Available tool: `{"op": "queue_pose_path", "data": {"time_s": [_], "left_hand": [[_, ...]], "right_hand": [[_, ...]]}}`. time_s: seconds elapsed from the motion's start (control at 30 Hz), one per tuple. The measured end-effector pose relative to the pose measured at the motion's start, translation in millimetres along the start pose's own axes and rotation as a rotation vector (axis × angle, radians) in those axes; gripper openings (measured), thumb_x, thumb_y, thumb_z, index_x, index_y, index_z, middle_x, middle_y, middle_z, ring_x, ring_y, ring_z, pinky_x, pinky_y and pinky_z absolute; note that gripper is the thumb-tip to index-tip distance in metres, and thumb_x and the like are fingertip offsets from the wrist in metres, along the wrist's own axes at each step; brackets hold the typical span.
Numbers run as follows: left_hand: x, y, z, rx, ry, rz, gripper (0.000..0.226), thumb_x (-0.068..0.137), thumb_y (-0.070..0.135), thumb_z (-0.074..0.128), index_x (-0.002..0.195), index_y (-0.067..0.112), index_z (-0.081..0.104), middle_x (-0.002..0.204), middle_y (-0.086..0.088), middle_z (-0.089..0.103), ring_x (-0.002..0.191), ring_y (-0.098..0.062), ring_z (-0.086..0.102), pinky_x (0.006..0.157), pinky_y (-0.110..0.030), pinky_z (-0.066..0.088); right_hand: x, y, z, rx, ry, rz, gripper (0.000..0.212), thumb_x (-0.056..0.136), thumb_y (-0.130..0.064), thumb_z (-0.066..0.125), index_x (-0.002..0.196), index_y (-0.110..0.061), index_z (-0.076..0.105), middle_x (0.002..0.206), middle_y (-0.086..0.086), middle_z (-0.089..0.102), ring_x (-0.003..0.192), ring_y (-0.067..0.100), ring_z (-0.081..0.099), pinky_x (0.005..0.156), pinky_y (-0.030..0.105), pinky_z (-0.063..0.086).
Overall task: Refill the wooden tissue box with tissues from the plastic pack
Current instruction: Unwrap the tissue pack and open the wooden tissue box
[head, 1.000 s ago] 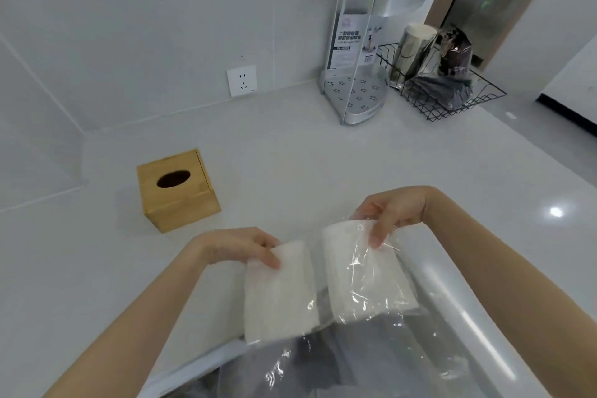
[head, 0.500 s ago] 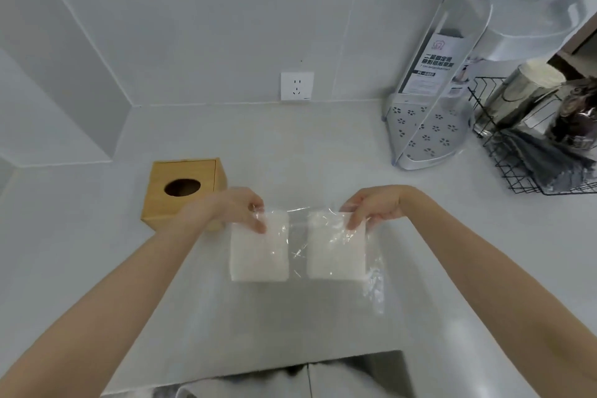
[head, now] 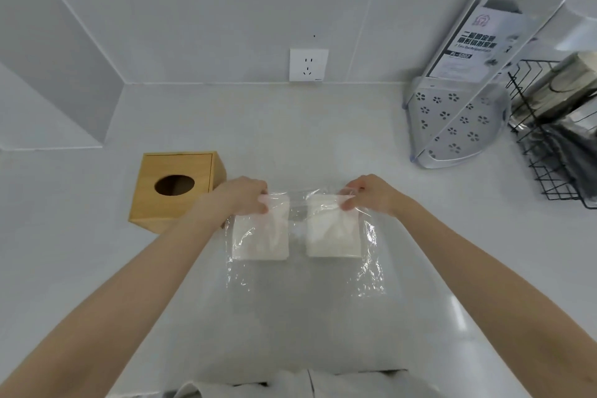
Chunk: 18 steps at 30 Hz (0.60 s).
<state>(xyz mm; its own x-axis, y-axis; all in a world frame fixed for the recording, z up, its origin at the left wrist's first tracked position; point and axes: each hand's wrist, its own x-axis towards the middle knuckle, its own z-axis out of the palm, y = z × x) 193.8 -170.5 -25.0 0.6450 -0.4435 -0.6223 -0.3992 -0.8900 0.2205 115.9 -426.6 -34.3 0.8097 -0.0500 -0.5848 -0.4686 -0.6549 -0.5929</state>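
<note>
Both hands [head: 240, 195] [head: 371, 192] farther forward now, fingers pinching clear plastic pack [head: 300, 236] beside wooden tissue box [head: 171, 191]; rack label [head: 468, 45] unreadable.

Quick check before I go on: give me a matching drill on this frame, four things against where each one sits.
Things:
1. wooden tissue box
2. plastic pack
3. wall socket
4. black wire basket

Places:
A. far right of the counter
B. on the wall above the counter's back edge
C. held at its top by the left hand and right hand
D. on the counter, left of the hands

Pairs: 1-D, 2-C, 3-B, 4-A
</note>
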Motion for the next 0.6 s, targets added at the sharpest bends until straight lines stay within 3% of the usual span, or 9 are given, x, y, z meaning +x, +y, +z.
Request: {"op": "queue_pose_path", "data": {"time_s": [0.1,0.13,0.2,0.27,0.37,0.43,0.5,0.6], "left_hand": [[2,-3,6,0.025,0.016,0.01,0.046,0.086,0.034,0.052,0.128,0.018,0.043,0.131,-0.006,0.05,0.119,-0.025,0.046,0.093,-0.037,0.043],[3,-4,8,0.034,0.028,0.015,0.046,0.086,0.034,0.052,0.128,0.018,0.043,0.131,-0.006,0.049,0.12,-0.025,0.045,0.094,-0.037,0.042],[2,-5,11,0.069,0.068,0.011,0.047,0.086,0.034,0.053,0.128,0.017,0.043,0.131,-0.009,0.046,0.122,-0.026,0.041,0.094,-0.038,0.041],[-2,-3,12,0.144,0.143,0.009,0.052,0.085,0.036,0.053,0.131,0.017,0.04,0.131,-0.011,0.042,0.123,-0.029,0.038,0.093,-0.039,0.039],[-19,2,10,0.173,0.276,0.087,0.06,0.085,0.038,0.054,0.137,0.017,0.032,0.141,-0.009,0.035,0.13,-0.026,0.033,0.099,-0.039,0.033],[-38,3,9,0.113,0.353,0.19,0.063,0.086,0.039,0.055,0.139,0.02,0.03,0.149,-0.004,0.028,0.136,-0.022,0.028,0.105,-0.036,0.027],[-61,-2,16,0.111,0.47,0.316,0.063,0.081,0.039,0.062,0.135,0.018,0.039,0.146,-0.002,0.036,0.134,-0.02,0.035,0.103,-0.033,0.033],[-82,-17,41,0.307,0.561,0.47,0.061,0.056,0.032,0.084,0.11,0.013,0.064,0.12,-0.008,0.064,0.107,-0.024,0.063,0.083,-0.034,0.053]], "right_hand": [[3,4,8,0.105,0.025,-0.01,0.026,0.069,0.001,0.071,0.06,-0.003,0.047,0.105,0.002,0.066,0.076,0.011,0.053,0.058,0.02,0.035],[2,4,10,0.145,0.046,-0.013,0.027,0.069,0.003,0.071,0.061,-0.01,0.049,0.103,0.002,0.065,0.083,0.014,0.055,0.06,0.019,0.037],[0,5,14,0.157,0.077,-0.011,0.023,0.067,0.0,0.074,0.076,-0.015,0.058,0.099,0.001,0.065,0.089,0.02,0.056,0.069,0.023,0.043],[-1,7,17,0.101,0.09,0.007,0.034,0.067,-0.006,0.076,0.098,-0.012,0.063,0.104,0.005,0.065,0.094,0.022,0.057,0.075,0.025,0.045],[-11,2,14,-0.098,0.2,-0.065,0.056,0.072,-0.02,0.076,0.123,-0.012,0.053,0.115,0.009,0.057,0.107,0.021,0.051,0.088,0.029,0.041],[-29,-3,9,-0.208,0.341,-0.203,0.052,0.078,-0.023,0.07,0.126,-0.015,0.051,0.122,0.007,0.056,0.116,0.021,0.048,0.093,0.033,0.039],[-50,-4,9,-0.294,0.478,-0.337,0.035,0.084,-0.019,0.064,0.118,-0.016,0.058,0.119,0.002,0.061,0.113,0.02,0.053,0.088,0.033,0.042],[-75,9,27,-0.439,0.563,-0.521,0.024,0.078,-0.003,0.066,0.099,-0.015,0.069,0.105,0.002,0.07,0.1,0.022,0.064,0.076,0.035,0.054]]}}
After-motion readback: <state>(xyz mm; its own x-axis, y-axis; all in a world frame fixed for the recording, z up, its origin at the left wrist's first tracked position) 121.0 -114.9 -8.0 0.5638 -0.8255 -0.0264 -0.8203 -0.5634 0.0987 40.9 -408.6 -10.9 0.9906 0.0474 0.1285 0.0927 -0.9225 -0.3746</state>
